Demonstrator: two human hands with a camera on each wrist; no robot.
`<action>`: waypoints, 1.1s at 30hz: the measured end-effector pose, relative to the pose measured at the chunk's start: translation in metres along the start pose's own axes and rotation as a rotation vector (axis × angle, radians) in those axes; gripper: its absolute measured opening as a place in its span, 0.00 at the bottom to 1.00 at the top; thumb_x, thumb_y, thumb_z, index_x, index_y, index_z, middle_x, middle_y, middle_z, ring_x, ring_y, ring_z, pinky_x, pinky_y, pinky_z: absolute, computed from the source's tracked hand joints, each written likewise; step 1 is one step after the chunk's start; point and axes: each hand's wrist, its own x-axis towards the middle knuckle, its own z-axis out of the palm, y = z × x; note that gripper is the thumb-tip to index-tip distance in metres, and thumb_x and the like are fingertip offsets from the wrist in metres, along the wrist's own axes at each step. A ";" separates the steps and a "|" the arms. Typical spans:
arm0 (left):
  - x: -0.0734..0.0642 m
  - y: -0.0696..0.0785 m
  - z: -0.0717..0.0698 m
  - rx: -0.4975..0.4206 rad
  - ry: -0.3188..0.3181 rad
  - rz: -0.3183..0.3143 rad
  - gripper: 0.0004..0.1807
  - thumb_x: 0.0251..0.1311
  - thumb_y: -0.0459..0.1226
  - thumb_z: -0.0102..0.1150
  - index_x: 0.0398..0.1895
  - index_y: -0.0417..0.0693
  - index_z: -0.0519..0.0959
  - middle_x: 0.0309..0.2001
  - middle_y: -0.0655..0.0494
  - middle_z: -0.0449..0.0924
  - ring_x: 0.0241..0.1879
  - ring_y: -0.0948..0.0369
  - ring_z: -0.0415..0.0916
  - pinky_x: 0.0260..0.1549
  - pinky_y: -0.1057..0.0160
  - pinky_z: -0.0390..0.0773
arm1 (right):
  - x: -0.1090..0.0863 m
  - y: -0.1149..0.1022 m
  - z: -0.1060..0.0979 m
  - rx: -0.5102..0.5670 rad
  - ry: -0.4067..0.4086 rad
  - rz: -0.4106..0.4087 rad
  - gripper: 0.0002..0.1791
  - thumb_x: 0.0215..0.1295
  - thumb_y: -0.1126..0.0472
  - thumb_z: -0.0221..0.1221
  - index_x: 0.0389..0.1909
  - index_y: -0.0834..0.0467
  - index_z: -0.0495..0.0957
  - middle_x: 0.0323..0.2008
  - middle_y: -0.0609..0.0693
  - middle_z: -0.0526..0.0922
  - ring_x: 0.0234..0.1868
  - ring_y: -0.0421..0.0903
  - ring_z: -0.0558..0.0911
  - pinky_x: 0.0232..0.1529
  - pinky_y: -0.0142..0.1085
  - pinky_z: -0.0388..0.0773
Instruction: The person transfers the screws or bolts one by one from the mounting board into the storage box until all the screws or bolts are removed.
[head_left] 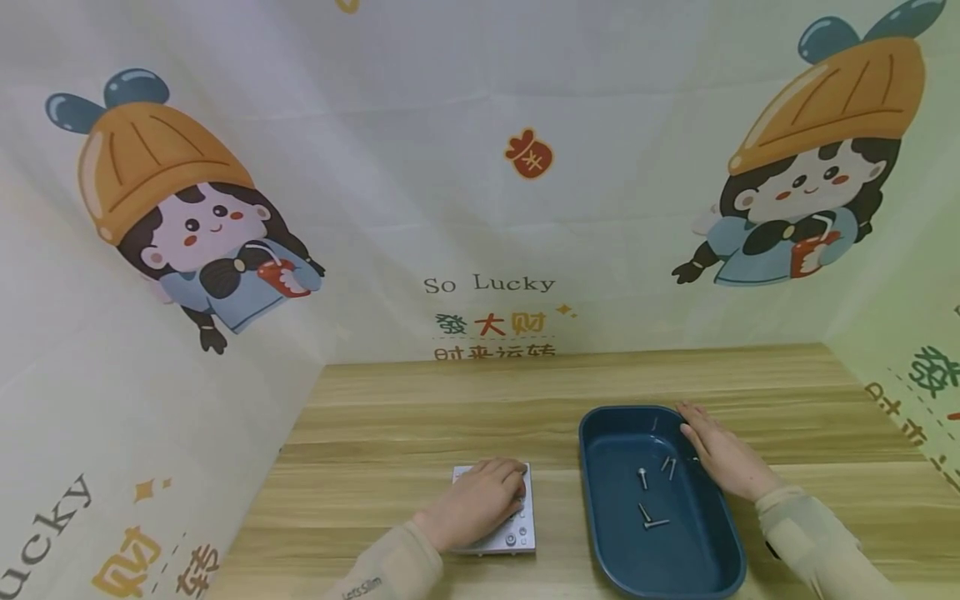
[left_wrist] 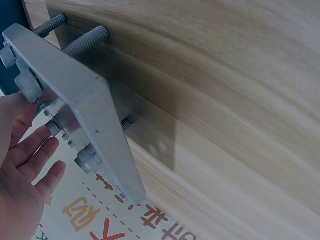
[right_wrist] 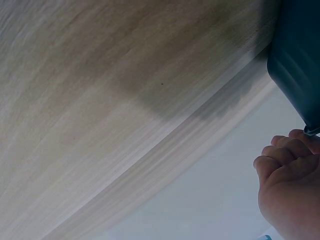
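Note:
A silver metal plate (head_left: 516, 537) with several bolts through it lies on the table. My left hand (head_left: 480, 498) is over it, finger and thumb at a bolt head (left_wrist: 28, 86) near the plate's corner; the other fingers are loosely bent. Threaded bolt shanks (left_wrist: 87, 41) stick out from the plate's underside toward the table. To the right stands a dark blue tray (head_left: 607, 508) with several loose screws (head_left: 656, 524) inside. My right hand (head_left: 723, 454) rests along the tray's far right rim, its fingers fairly straight in the head view.
The wooden table (head_left: 390, 417) runs back to a printed cloth (head_left: 487, 208) hanging behind and at both sides. A strip of table separates the plate from the tray.

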 end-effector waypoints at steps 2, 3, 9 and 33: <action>0.000 0.000 0.000 0.009 0.012 0.004 0.08 0.71 0.44 0.53 0.43 0.51 0.77 0.61 0.50 0.77 0.64 0.56 0.73 0.66 0.55 0.73 | 0.000 -0.001 0.000 -0.001 0.000 0.000 0.28 0.81 0.57 0.40 0.69 0.75 0.58 0.70 0.75 0.58 0.70 0.74 0.57 0.68 0.68 0.56; 0.000 0.000 0.000 0.017 0.019 0.006 0.08 0.71 0.44 0.53 0.42 0.51 0.77 0.61 0.50 0.77 0.64 0.56 0.73 0.65 0.55 0.73 | 0.000 -0.001 0.000 -0.002 0.001 -0.001 0.28 0.80 0.57 0.40 0.69 0.75 0.58 0.70 0.75 0.58 0.70 0.74 0.57 0.68 0.68 0.56; 0.000 0.000 0.000 0.089 0.049 0.030 0.06 0.71 0.42 0.53 0.41 0.51 0.76 0.59 0.51 0.78 0.62 0.57 0.74 0.64 0.57 0.74 | 0.001 -0.002 0.000 -0.005 0.001 -0.005 0.28 0.80 0.58 0.41 0.69 0.76 0.58 0.70 0.75 0.58 0.70 0.74 0.57 0.68 0.67 0.56; 0.021 -0.017 -0.072 0.075 0.080 0.048 0.10 0.69 0.42 0.56 0.46 0.47 0.77 0.60 0.47 0.77 0.65 0.52 0.71 0.68 0.55 0.70 | -0.001 -0.003 -0.001 -0.016 -0.002 0.001 0.27 0.80 0.58 0.42 0.69 0.75 0.59 0.70 0.75 0.59 0.70 0.75 0.58 0.67 0.68 0.58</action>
